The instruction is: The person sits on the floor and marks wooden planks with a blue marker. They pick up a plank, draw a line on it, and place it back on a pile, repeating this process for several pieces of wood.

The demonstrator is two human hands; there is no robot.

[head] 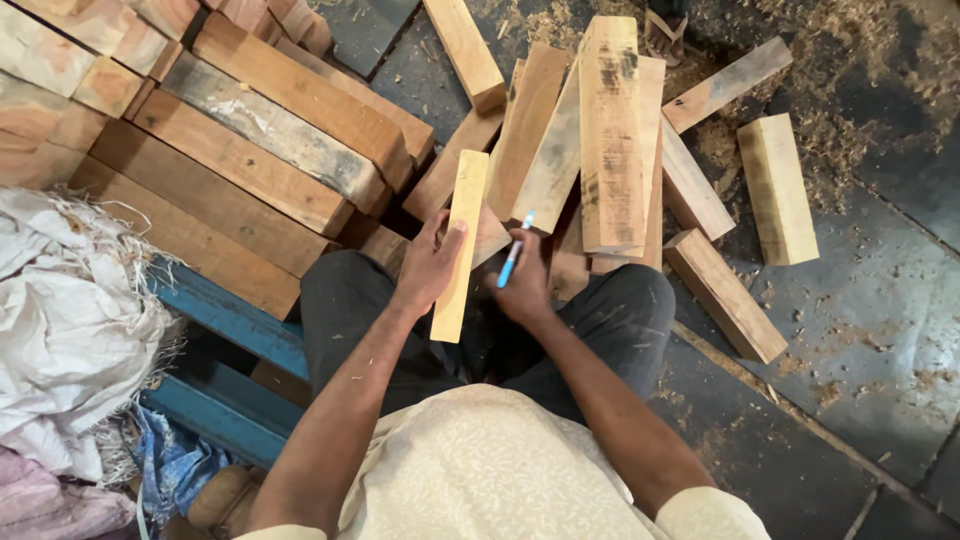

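The left hand (428,268) grips a pale wooden block (459,245) upright over the knees, while the right hand (523,285) pinches a blue pen (514,252) just beside it — more wood blocks (610,135) lie heaped ahead on the dusty floor (860,330).

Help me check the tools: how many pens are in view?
1. A blue pen is in the right hand, tip up by the wood pile. The left hand holds a pale wood strip. Others could be hidden under the wood.

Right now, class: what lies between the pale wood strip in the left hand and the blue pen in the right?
In the head view, only a wood block's corner separates strip from pen.
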